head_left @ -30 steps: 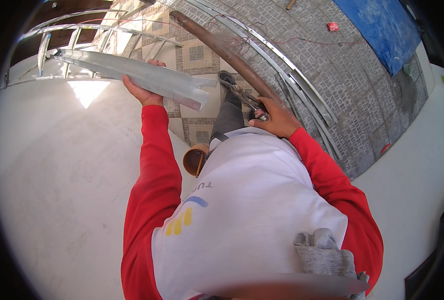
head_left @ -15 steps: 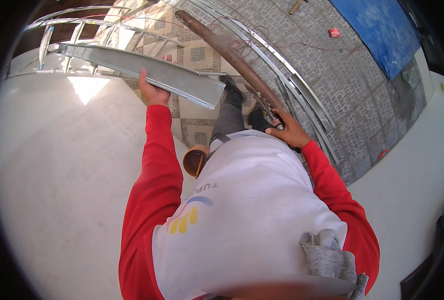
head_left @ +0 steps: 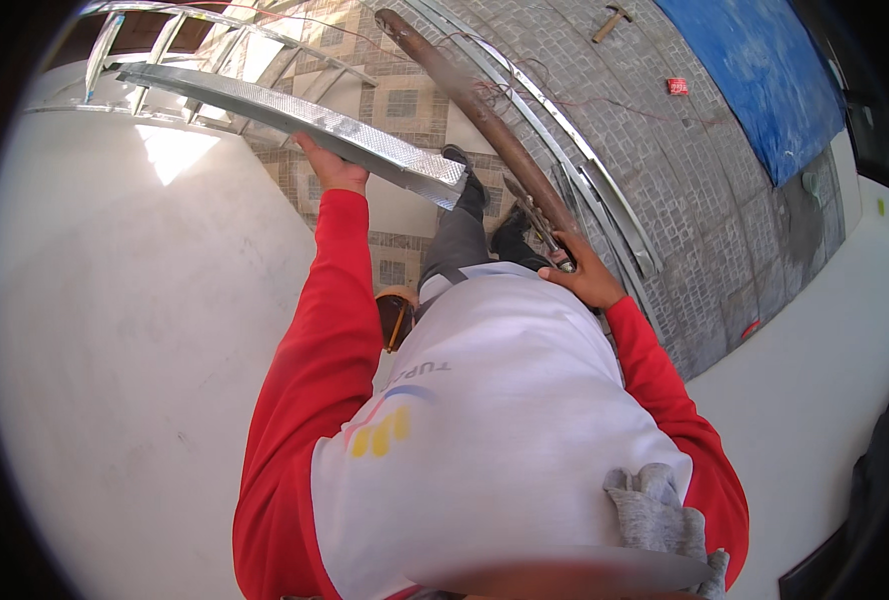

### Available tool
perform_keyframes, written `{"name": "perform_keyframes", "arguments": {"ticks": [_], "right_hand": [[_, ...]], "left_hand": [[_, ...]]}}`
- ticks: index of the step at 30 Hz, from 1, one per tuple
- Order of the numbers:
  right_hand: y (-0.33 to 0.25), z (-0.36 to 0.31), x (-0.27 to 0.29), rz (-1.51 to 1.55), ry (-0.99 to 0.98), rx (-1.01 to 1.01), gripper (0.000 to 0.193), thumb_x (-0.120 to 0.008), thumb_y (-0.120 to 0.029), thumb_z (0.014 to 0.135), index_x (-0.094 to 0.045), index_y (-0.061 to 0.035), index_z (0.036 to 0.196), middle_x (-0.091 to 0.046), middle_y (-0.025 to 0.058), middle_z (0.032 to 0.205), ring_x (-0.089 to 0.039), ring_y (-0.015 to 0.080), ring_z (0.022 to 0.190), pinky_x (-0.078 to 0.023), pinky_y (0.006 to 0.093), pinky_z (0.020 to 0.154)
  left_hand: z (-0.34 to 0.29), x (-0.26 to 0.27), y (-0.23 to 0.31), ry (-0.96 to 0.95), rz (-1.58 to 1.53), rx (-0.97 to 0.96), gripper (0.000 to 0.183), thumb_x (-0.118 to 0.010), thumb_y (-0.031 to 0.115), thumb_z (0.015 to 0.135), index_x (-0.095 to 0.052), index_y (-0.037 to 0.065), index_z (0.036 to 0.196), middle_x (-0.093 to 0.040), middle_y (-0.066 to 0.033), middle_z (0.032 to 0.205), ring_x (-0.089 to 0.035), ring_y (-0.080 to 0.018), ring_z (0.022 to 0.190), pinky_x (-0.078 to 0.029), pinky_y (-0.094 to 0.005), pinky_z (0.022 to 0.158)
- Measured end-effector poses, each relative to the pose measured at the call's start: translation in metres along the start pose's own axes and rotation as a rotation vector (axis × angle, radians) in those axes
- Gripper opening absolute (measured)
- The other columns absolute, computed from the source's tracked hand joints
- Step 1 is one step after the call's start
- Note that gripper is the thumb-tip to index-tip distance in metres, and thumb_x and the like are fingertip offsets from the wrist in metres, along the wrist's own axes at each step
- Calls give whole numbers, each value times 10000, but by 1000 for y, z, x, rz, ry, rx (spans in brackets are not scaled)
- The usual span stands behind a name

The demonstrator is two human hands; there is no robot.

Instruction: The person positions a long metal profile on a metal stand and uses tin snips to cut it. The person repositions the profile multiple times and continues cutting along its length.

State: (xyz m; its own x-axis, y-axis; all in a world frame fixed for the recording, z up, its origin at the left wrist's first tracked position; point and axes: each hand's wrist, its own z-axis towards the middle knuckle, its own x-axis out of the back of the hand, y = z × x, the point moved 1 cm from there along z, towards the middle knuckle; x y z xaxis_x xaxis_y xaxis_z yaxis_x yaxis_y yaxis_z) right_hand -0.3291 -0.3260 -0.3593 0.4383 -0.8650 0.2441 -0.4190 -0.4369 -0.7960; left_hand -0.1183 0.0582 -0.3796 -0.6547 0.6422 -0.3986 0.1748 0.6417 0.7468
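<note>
My left hand [head_left: 337, 165] is closed around a long galvanized metal channel [head_left: 295, 115], holding it from below near its closer half. The channel slants from the upper left down to the right, with a dimpled narrow face turned up. Its near end hangs over my leg and shoe [head_left: 470, 185]. Beside my right hip, my right hand [head_left: 587, 275] is wrapped round a metal tool with long narrow jaws [head_left: 533, 212]; its handle is hidden in the palm and I cannot tell its exact kind.
A metal ladder [head_left: 170, 45] stands behind the channel. A rusty brown pole [head_left: 475, 110] and long metal profiles [head_left: 605, 190] lie along the paving. Farther right are a hammer [head_left: 610, 24], a red packet [head_left: 677, 87] and a blue tarp [head_left: 755, 80]. A white wall [head_left: 115, 300] rises on my left.
My left hand has rolled the channel over, so its dimpled face shows instead of its open trough. The left hand sits a little farther right. My right hand keeps its hold on the tool.
</note>
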Motion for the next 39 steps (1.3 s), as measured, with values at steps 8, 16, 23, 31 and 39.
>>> {"name": "perform_keyframes", "arguments": {"ticks": [8, 16, 23, 31, 39], "right_hand": [[-1, 0, -7, -60, 51, 19, 846, -809, -389, 749, -484, 42, 1401, -674, 188, 1114, -640, 284, 1071, -470, 373, 962], [-4, 5, -12, -18, -66, -40, 786, -785, -383, 799, -486, 6, 1413, -635, 180, 1207, -598, 264, 1129, -442, 358, 994], [-49, 53, -38, 603, -417, -146, 515, -641, -343, 955, -525, -25, 1343, -644, 96, 1129, -622, 167, 994, -530, 332, 818], [-121, 61, -81, 1011, -743, -160, 592, -579, -420, 970, -458, -11, 1380, -629, 196, 1191, -624, 298, 1092, -514, 455, 937], [-134, 55, -117, 929, -802, -199, 502, -652, -402, 908, -543, -17, 1211, -625, 283, 1134, -638, 371, 1039, -456, 495, 994]], "left_hand": [[-27, -10, 8, -90, 167, -219, 1114, -386, 892, 808, -110, 138, 1581, -283, -145, 1527, -302, -309, 1413, -271, -450, 1168], [-9, 4, 9, -15, -2, -69, 1018, -452, 883, 789, -273, 151, 1473, -468, -129, 1273, -540, -272, 1126, -486, -451, 962], [-21, 20, 29, -513, -525, -93, 1061, -435, 954, 679, -328, 179, 1396, -522, -154, 1038, -573, -228, 695, -533, -359, 609], [-31, 60, 39, -873, -809, 7, 1095, -601, 900, 645, -376, 80, 1335, -510, -170, 1028, -563, -259, 860, -525, -358, 770], [-62, 77, 50, -688, -773, -104, 961, -623, 737, 779, -433, -8, 1356, -527, -156, 1074, -559, -260, 974, -491, -402, 879]]}}
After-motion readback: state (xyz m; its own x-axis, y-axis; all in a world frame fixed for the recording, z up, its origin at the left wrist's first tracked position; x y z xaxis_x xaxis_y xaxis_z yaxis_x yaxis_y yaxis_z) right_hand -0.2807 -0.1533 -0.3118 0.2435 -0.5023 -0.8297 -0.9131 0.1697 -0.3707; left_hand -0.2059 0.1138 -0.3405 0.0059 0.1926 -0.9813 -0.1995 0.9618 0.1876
